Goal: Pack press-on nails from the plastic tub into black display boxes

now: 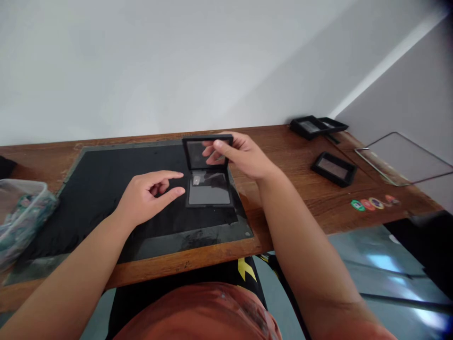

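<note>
A thin black hinged case with clear panels point(209, 194) lies unfolded on the black mat point(106, 184). Its lower half rests flat, and its upper half stands raised at the back. My right hand point(237, 153) grips that raised half at its right side, the thumb in front and the fingers showing through the clear panel behind. A small pale spot shows near the top left of the lower panel; I cannot tell what it is. Just left of the case hovers my left hand point(148, 196), thumb and forefinger apart, with nothing between them.
At the left edge stands a clear plastic tub point(26, 217) of small colourful pieces. Black framed boxes point(334, 168) lie on the wooden table point(283, 203) at the right. Several round badges point(375, 203) sit near the front edge, and a thin wire frame point(392, 184) leans further right.
</note>
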A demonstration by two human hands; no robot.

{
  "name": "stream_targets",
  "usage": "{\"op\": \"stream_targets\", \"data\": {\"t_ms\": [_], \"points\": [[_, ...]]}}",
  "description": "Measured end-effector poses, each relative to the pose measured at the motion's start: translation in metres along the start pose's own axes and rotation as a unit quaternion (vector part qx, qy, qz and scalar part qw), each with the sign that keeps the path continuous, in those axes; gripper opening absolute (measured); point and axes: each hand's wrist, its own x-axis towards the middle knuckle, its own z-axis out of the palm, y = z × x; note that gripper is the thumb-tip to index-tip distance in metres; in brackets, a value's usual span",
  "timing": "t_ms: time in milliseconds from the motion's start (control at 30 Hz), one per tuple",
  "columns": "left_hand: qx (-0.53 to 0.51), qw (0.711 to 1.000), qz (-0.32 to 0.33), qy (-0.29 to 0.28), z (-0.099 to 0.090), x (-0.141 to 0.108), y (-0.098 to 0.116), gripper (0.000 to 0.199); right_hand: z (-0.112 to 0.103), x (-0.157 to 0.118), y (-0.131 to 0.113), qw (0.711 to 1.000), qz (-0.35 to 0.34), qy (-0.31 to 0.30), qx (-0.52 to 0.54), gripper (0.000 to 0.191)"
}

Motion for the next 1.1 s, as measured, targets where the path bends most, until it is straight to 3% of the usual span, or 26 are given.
{"op": "stream_targets", "data": {"t_ms": [167,367,567,733,833,1100], "points": [[0.07,0.996,-0.056,-0.024,0.01,0.004,-0.007,0.034,-0.036,0.0,0.006,0.998,0.033,0.055,0.018,0.05],[0.237,0.97,-0.039,-0.039,0.033,0.008,0.002,0.049,-0.043,0.01,0.027,0.995,0.056,0.078,0.038,0.044],[0.187,0.98,0.007,-0.066,0.04,0.018,-0.002,0.04,-0.045,0.017,0.04,0.995,0.071,0.068,-0.021,0.026],[0.122,0.991,-0.014,-0.045,0.041,0.023,-0.009,0.031,-0.046,0.015,0.036,0.992,0.066,0.093,-0.052,0.02],[0.105,0.994,-0.02,-0.033,0.04,0.022,-0.011,0.027,-0.042,0.014,0.032,0.991,0.077,0.093,-0.055,0.019],[0.163,0.984,0.059,-0.046,0.035,0.014,-0.006,0.025,-0.041,0.015,0.038,0.989,0.065,0.094,-0.09,0.033]]}}
